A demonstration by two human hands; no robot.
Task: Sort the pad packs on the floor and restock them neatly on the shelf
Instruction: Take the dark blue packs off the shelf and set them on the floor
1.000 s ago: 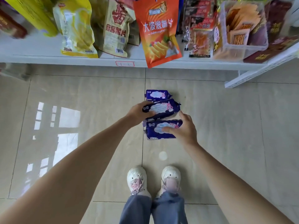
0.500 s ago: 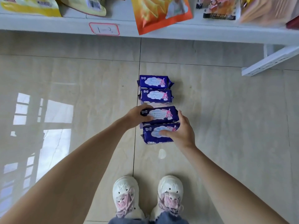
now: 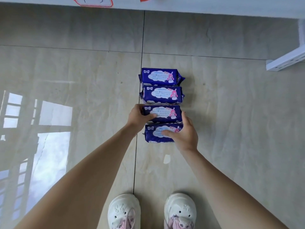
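Pad packs [image 3: 162, 96] dark blue, pink cartoon figure; shoes [image 3: 123, 212] white; floor [image 3: 66, 71] beige.

We see four pad packs [image 3: 162, 106] in a touching row on the floor [image 3: 231, 113], running away from our shoes [image 3: 123, 212]; the shelf edge [image 3: 198, 7] lies beyond them.

Four purple pad packs [image 3: 162, 106] in row; two hands; two white shoes [image 3: 124, 212].

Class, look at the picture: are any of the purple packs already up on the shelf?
No: all four purple packs lie in a row on the floor, below the shelf.
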